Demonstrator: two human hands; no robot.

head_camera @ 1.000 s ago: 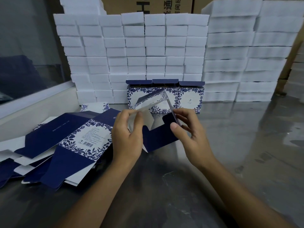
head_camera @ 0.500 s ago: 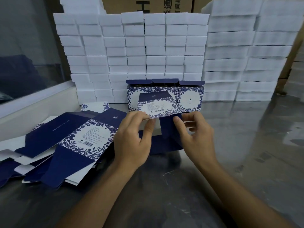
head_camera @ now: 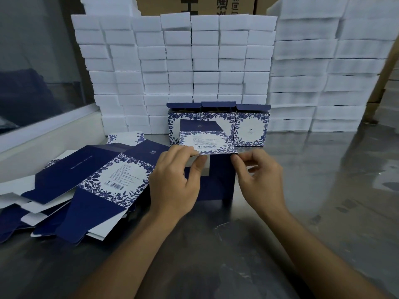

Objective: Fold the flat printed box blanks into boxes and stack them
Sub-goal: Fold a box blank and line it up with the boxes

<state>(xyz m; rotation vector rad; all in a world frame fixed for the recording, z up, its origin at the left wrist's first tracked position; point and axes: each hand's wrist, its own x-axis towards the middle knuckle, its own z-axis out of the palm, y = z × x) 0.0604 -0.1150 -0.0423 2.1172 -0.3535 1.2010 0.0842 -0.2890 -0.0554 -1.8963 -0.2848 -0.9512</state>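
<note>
Barcode label (head_camera: 205,146) faces up on box blank (head_camera: 206,137).

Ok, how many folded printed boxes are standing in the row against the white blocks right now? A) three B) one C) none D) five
A: three folded boxes stand side by side in front of the white blocks, top flaps still up, behind the blank held by the left hand and right hand.

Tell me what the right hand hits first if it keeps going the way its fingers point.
The right hand points up-left at the box blank it already pinches. Beyond that, probably the row of folded boxes, though depth is unclear.
</note>
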